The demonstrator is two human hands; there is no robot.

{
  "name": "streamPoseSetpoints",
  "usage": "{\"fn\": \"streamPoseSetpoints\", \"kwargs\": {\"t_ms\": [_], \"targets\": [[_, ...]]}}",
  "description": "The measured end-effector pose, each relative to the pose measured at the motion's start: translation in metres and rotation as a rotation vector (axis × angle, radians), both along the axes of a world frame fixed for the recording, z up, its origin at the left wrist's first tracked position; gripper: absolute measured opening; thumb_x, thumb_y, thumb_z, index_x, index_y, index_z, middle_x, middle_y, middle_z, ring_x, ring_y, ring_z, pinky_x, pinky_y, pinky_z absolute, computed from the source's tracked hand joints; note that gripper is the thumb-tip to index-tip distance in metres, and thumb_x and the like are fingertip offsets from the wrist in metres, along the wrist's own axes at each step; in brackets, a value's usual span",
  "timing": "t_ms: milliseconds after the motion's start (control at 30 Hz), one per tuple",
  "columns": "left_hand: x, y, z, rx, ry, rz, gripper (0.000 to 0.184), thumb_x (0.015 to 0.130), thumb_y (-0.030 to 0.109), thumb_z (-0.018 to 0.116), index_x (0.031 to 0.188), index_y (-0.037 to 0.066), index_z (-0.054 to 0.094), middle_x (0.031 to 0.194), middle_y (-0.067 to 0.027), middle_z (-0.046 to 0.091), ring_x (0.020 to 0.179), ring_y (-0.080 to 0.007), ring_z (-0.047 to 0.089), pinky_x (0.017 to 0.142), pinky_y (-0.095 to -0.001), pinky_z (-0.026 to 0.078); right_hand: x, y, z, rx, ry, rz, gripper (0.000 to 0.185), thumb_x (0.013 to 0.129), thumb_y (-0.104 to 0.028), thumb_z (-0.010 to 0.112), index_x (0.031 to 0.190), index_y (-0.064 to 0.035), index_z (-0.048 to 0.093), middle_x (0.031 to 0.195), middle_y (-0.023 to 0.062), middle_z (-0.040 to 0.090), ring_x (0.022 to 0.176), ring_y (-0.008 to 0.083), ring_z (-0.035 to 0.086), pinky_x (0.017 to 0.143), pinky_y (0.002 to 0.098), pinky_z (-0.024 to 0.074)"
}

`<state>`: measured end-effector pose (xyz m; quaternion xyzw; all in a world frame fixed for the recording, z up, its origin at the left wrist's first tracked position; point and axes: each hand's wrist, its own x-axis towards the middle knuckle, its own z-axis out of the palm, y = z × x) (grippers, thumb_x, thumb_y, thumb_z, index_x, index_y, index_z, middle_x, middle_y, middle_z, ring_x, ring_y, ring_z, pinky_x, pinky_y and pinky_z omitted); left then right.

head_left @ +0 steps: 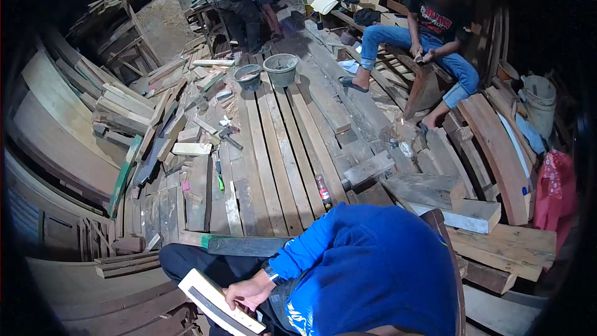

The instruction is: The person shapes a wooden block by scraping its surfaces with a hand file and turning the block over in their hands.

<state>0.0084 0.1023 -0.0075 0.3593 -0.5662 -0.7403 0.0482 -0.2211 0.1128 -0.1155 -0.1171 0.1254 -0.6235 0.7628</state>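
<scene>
At the bottom of the head view, my right hand (250, 292) grips a pale block of wood (194, 280) with a dark strip (214, 307) along its face. The thumb lies over the block's upper edge, and its lower end runs out of frame. A wristwatch (270, 272) shows below my blue sleeve (305, 249). The block is over my dark trousers (217, 261). Beyond my knee lies a long dark timber (245, 246) with a green-painted end. My left hand is out of view.
A seated person (429, 37) holds a small object at the right. Two people stand at the back. Two buckets (280, 70) (247, 77), a bottle (323, 191) and a hammer (231, 140) are on the plank floor (273, 149). Wood is piled on both sides.
</scene>
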Motion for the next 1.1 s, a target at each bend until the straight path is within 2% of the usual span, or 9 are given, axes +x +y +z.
{"fn": "streamPoseSetpoints", "kwargs": {"t_ms": [33, 67, 133, 200, 267, 300, 567, 1100], "targets": [[0.000, 0.001, 0.001, -0.002, 0.001, 0.000, 0.026, 0.097, 0.016, 0.054, 0.118, 0.003, 0.047, 0.070, -0.0003, 0.046, 0.052, -0.0085, 0.044, 0.046, -0.0214, 0.035, 0.002, 0.010, 0.021, 0.007, 0.097, -0.048, 0.034, 0.072, -0.016, 0.056, 0.103, -0.0031, 0.059, 0.094, 0.0153, 0.064, 0.087, 0.0303, 0.064, 0.086, 0.0518, 0.0480], [-0.001, 0.003, 0.002, -0.001, 0.013, 0.015, 0.025, 0.097, 0.017, 0.054, 0.117, 0.003, 0.048, 0.070, -0.0003, 0.046, 0.052, -0.0085, 0.044, 0.045, -0.0214, 0.035, 0.002, 0.009, 0.020, 0.006, 0.098, -0.049, 0.034, 0.072, -0.016, 0.056, 0.103, -0.0031, 0.059, 0.094, 0.0153, 0.064, 0.087, 0.0303, 0.064, 0.086, 0.0518, 0.0480], [-0.002, 0.003, 0.002, -0.003, 0.029, 0.030, 0.024, 0.097, 0.017, 0.054, 0.117, 0.004, 0.048, 0.070, -0.0004, 0.046, 0.052, -0.0085, 0.044, 0.045, -0.0213, 0.035, 0.003, 0.007, 0.019, -0.024, 0.051, -0.065, 0.063, 0.072, -0.008, 0.056, 0.131, -0.0214, 0.036, 0.110, 0.0108, 0.053, 0.100, 0.0268, 0.057, 0.085, 0.0527, 0.0485], [-0.002, 0.002, 0.002, -0.002, -0.031, 0.044, 0.020, 0.097, 0.016, 0.054, 0.112, 0.004, 0.049, 0.070, -0.0005, 0.046, 0.052, -0.0086, 0.044, 0.045, -0.0213, 0.035, 0.004, 0.010, 0.026, -0.006, 0.075, -0.092, 0.063, 0.072, -0.008, 0.056, 0.131, -0.0208, 0.036, 0.109, 0.0106, 0.054, 0.098, 0.0268, 0.058, 0.083, 0.0510, 0.0498], [-0.003, 0.005, 0.003, -0.004, -0.033, 0.035, 0.020, 0.097, 0.016, 0.054, 0.112, 0.004, 0.049, 0.070, -0.0005, 0.046, 0.052, -0.0086, 0.044, 0.045, -0.0213, 0.035, 0.005, 0.015, 0.034, 0.059, 0.080, -0.131, 0.039, 0.070, -0.010, 0.057, 0.108, -0.0060, 0.055, 0.098, 0.0129, 0.062, 0.093, 0.0277, 0.062, 0.082, 0.0497, 0.0504], [-0.005, 0.007, 0.003, -0.001, -0.033, 0.034, 0.020, 0.097, 0.016, 0.054, 0.112, 0.004, 0.049, 0.070, -0.0004, 0.046, 0.052, -0.0085, 0.044, 0.045, -0.0213, 0.035, 0.004, 0.014, 0.032, 0.038, 0.051, -0.111, 0.036, 0.069, -0.009, 0.057, 0.105, -0.0052, 0.057, 0.094, 0.0132, 0.063, 0.090, 0.0272, 0.063, 0.080, 0.0492, 0.0514], [-0.008, 0.007, 0.004, -0.001, -0.018, 0.021, 0.018, 0.096, 0.015, 0.055, 0.109, 0.004, 0.050, 0.070, -0.0003, 0.046, 0.052, -0.0084, 0.043, 0.045, -0.0213, 0.035, 0.004, 0.008, 0.019, 0.032, 0.055, -0.089, 0.031, 0.070, -0.010, 0.055, 0.098, 0.0003, 0.060, 0.091, 0.0160, 0.065, 0.087, 0.0297, 0.064, 0.083, 0.0480, 0.0509], [-0.011, 0.006, 0.005, 0.014, -0.009, 0.006, 0.015, 0.095, 0.014, 0.057, 0.105, 0.005, 0.050, 0.070, 0.0001, 0.045, 0.053, -0.0080, 0.043, 0.046, -0.0213, 0.034, 0.007, -0.004, 0.003, 0.050, 0.065, -0.103, 0.028, 0.070, -0.015, 0.056, 0.093, -0.0006, 0.063, 0.091, 0.0182, 0.066, 0.086, 0.0319, 0.065, 0.084, 0.0503, 0.0495]]}}
